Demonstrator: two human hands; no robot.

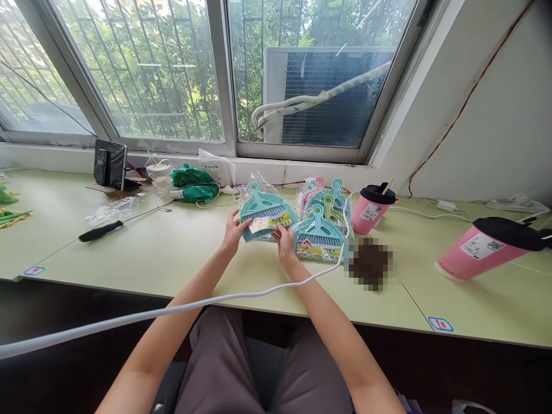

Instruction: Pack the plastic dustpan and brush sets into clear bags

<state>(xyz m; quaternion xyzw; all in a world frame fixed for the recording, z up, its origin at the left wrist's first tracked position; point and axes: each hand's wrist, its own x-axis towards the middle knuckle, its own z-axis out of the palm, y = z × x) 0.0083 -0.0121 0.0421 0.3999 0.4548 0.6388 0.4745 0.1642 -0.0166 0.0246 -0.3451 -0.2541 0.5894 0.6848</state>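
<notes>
Both hands hold a small teal dustpan and brush set [264,202], tilted up above the table, with a printed label across its bristles. My left hand [233,232] grips its left edge. My right hand [285,240] pinches the lower right edge, by the label. Just right of it lies another teal dustpan and brush set [318,233] in clear wrapping. Behind that, more sets are stacked, among them a green one [330,208] and a pink one [318,185]. Clear plastic shows behind the held set.
A pink cup [370,213] with a black lid stands right of the stack; a larger pink cup [483,253] leans farther right. A white cable [241,295] crosses before my arms. At left are a black-handled tool [101,230], a green bag [194,184] and a tablet on a stand [110,164].
</notes>
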